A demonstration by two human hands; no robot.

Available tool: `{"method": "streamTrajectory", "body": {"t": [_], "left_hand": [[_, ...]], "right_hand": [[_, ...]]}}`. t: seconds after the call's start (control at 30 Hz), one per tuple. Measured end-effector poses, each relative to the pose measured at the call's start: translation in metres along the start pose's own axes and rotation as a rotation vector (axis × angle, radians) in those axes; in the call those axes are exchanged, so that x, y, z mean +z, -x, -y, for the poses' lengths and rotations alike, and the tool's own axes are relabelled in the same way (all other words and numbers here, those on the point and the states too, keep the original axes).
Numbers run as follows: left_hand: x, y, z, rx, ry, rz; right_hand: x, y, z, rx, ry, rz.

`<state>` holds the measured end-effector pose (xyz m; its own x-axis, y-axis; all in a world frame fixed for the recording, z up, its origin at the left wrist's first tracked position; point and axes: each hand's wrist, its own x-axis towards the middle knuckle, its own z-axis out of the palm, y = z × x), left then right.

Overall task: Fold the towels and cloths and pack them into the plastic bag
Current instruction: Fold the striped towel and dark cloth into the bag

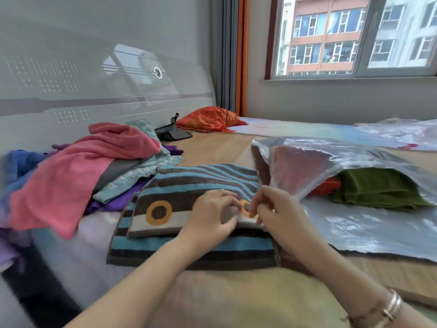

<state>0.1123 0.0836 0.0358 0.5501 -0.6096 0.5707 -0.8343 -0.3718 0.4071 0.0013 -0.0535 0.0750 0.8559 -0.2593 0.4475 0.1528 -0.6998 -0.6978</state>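
Two hands meet on the striped towel (189, 185), half folded on the bed just left of the bag (354, 223): your left hand (210, 214) pinches its folded edge, your right hand (274, 209) seems to pinch it too. Next, probably, slide it into the bag's mouth. No writing is readable.

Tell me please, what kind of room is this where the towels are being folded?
Most likely a bedroom in a flat. The striped towel lies on a bed with a grey headboard behind it, an orange pillow sits near the corner, and the window looks onto apartment blocks.
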Motion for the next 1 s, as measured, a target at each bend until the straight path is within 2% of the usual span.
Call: {"method": "streamTrajectory", "body": {"t": [0.13,0.2,0.27,0.37,0.6,0.67,0.77,0.87,1.0], "left_hand": [[0.027,0.023,-0.020,-0.026,-0.182,0.139],[0.034,0.025,-0.028,-0.074,-0.276,0.124],[0.038,0.022,-0.034,-0.124,-0.333,0.093],[0.044,0.021,-0.036,-0.182,-0.296,0.015],[0.033,0.036,-0.033,-0.278,0.353,-0.188],[0.027,0.041,-0.038,-0.263,0.361,-0.269],[0.020,0.042,-0.037,-0.225,0.286,-0.341],[0.010,0.041,-0.033,-0.253,0.342,-0.344],[-0.002,0.047,-0.022,-0.305,0.444,-0.318]], "right_hand": [[0.007,0.043,-0.033,-0.025,0.173,0.032],[0.009,0.058,-0.048,-0.070,0.199,0.083],[0.008,0.064,-0.062,-0.159,0.360,0.216],[0.001,0.064,-0.069,-0.194,0.447,0.281],[0.002,0.064,-0.069,-0.193,0.214,-0.001],[0.006,0.063,-0.066,-0.176,0.159,-0.079],[0.012,0.058,-0.057,-0.250,0.082,-0.194],[0.018,0.052,-0.044,-0.271,-0.059,-0.266],[0.029,0.044,-0.039,-0.193,-0.210,-0.277]]}}
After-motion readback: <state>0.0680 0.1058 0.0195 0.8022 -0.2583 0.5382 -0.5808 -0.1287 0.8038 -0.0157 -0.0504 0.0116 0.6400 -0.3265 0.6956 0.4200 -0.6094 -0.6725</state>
